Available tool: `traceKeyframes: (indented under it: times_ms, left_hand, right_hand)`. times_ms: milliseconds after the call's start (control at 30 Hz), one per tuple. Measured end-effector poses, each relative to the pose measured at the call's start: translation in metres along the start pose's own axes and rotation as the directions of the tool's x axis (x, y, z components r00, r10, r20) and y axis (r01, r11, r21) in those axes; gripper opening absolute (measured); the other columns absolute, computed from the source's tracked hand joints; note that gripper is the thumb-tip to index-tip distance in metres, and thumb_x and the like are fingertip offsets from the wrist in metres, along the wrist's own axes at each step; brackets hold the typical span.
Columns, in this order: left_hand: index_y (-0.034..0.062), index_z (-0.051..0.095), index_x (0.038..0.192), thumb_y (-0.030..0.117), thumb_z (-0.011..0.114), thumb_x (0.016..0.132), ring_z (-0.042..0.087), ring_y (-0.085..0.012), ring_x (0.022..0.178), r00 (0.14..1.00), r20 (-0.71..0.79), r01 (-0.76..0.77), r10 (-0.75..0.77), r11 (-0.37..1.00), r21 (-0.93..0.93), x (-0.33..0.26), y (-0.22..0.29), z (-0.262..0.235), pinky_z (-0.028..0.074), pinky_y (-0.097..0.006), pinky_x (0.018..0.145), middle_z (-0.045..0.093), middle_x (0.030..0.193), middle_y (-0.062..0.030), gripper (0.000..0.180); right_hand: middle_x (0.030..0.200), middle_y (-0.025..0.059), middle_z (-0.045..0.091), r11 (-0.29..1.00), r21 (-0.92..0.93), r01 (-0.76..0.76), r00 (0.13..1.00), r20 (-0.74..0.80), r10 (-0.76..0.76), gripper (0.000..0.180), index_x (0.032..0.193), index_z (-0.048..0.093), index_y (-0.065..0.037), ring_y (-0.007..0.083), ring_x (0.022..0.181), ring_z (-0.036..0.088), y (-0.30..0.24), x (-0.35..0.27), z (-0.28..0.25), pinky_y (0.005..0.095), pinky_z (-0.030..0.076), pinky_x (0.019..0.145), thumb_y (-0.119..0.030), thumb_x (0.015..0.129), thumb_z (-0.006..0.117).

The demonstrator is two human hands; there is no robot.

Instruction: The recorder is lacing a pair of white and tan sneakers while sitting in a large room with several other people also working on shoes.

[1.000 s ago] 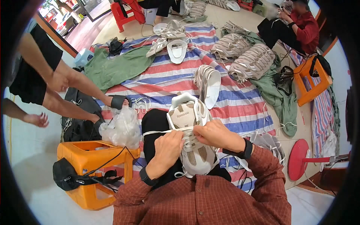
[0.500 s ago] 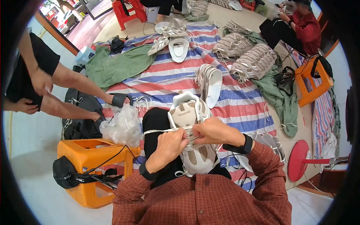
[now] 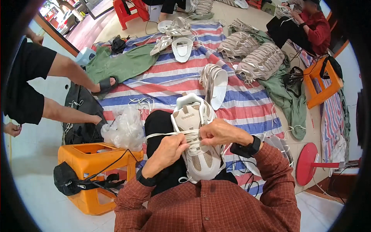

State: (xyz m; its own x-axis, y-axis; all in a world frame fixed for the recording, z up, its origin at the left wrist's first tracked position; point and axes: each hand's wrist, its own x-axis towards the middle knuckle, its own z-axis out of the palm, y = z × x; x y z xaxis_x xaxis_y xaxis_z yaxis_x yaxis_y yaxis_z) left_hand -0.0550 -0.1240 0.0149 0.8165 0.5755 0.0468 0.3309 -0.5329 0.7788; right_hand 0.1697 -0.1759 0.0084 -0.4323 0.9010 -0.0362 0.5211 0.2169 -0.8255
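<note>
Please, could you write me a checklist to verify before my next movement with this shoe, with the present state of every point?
1. Shoe with its upper facing up and toe towards you: ok.
2. Left hand and right hand both at the lacing: ok.
3. Fingers gripping the lace firmly: cannot tell, since the tips are partly hidden.
4. No loose lace outside the shoe: not ok; a strand runs left across the black trouser leg.
5. Plastic bag apart from the shoe: ok.
6. Standing person's feet away from the shoe: ok.
</note>
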Motion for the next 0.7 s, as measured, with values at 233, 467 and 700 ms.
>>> traceKeyframes:
  times_ms: [233,467,700]
  left_hand:
    - [-0.0004,0.056,0.079,0.007,0.062,0.079,0.053,-0.0182,0.056,0.994,-0.1,0.044,-0.049,0.998,-0.055,-0.002,-0.004,-0.002,0.042,-0.029,0.052,0.056,0.066,-0.0096,0.009]
    - [0.0001,0.061,0.081,0.002,0.065,0.075,0.054,-0.017,0.058,0.967,-0.254,-0.013,0.029,0.998,0.063,-0.001,-0.004,-0.002,0.041,-0.027,0.053,0.056,0.071,-0.0074,0.008]
    - [0.0079,0.062,0.081,0.009,0.066,0.072,0.058,-0.0246,0.066,0.966,-0.259,0.037,0.013,0.982,0.187,-0.001,-0.005,0.008,0.046,-0.033,0.056,0.055,0.076,-0.007,0.01]
  right_hand:
    - [0.061,0.0037,0.059,0.925,0.365,-0.102,0.994,-0.002,0.111,0.014,0.077,0.061,0.0,0.0118,0.055,0.056,0.003,-0.009,0.001,0.0274,0.045,0.052,-0.013,0.081,0.06]
    - [0.071,0.0055,0.061,0.983,0.184,0.012,0.97,-0.24,0.033,0.009,0.085,0.063,0.0,0.0131,0.066,0.059,0.007,-0.018,0.006,0.0254,0.046,0.061,-0.006,0.079,0.06]
    - [0.064,0.0077,0.052,0.973,-0.23,-0.029,0.866,-0.492,-0.091,0.009,0.078,0.057,-0.006,0.0265,0.062,0.057,0.015,-0.022,0.022,0.0363,0.045,0.055,-0.005,0.07,0.06]
